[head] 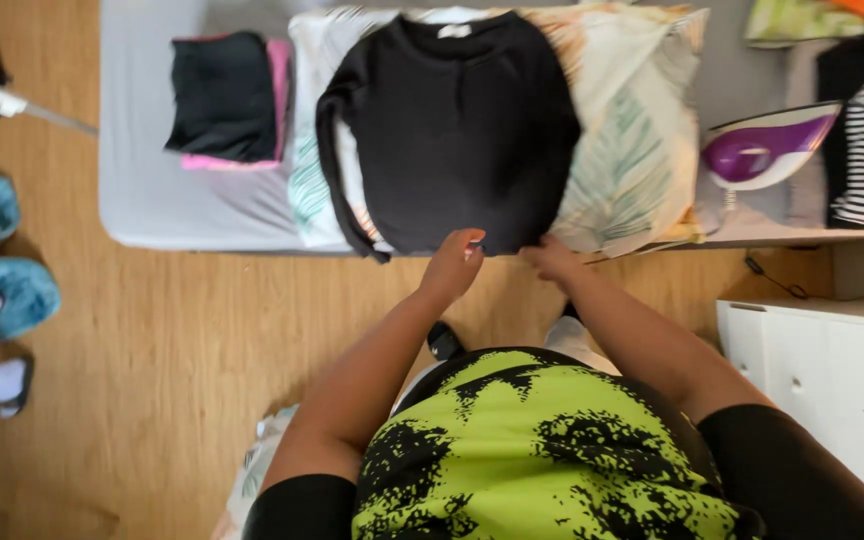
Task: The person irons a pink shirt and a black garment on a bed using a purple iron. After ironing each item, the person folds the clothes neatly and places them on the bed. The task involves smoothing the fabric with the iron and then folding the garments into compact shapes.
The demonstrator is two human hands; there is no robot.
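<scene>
Head view: both hands (502,262) pinch black sweater (457,130) hem.

The only label in view is a small neck label (454,31), a pale, whitish rectangle lying flat, wider than it is tall. It sits at about twelve o'clock in the view, just inside the back of the collar of a black long-sleeved top (462,130), centred between the two shoulders. Any marking on it is too small to make out. The top itself is spread flat, collar toward twelve o'clock and hem toward six o'clock. No packages, signs or screens show anywhere in the picture.
</scene>
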